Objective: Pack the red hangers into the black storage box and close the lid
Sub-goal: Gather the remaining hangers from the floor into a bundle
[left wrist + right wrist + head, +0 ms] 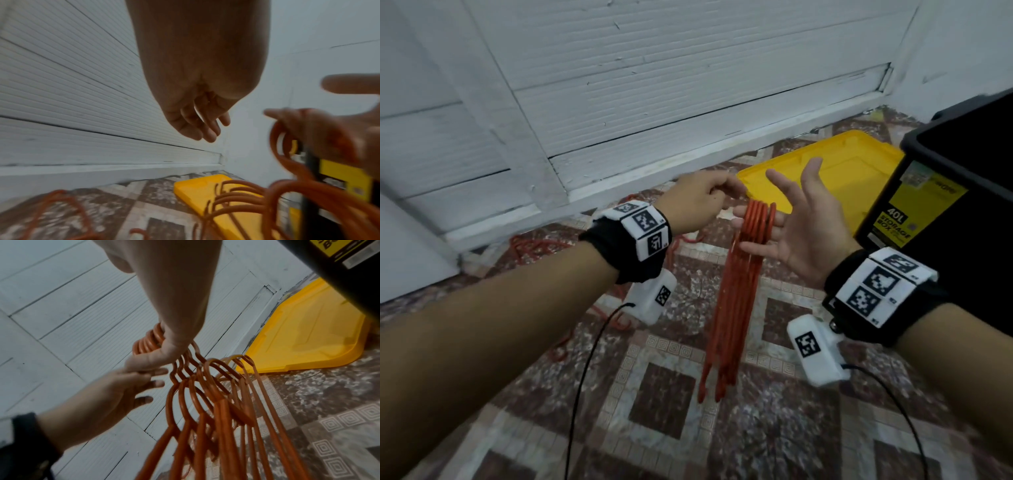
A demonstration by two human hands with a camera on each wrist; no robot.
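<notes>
Right hand (796,228), fingers spread, carries red plastic hangers (736,294) hooked over its fingers. Left hand (698,202), fingers loosely bent, touches its fingertips. Beyond the hangers: yellow plastic lid (835,174) on floor, open black storage box (959,178) beside.

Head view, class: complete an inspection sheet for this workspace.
Surface: patterned tiled floor.
Job's things: bunch of thin red hangers hooked over fingers of right hand; black plastic storage box open; yellow plastic lid on floor beside it.
Clutter: loose red hangers on floor.
Grippers: left hand empty, fingertips near the hooks; right hand open.
Cables: thin black cables from wrist cameras.
Surroundings: white panelled wall.
</notes>
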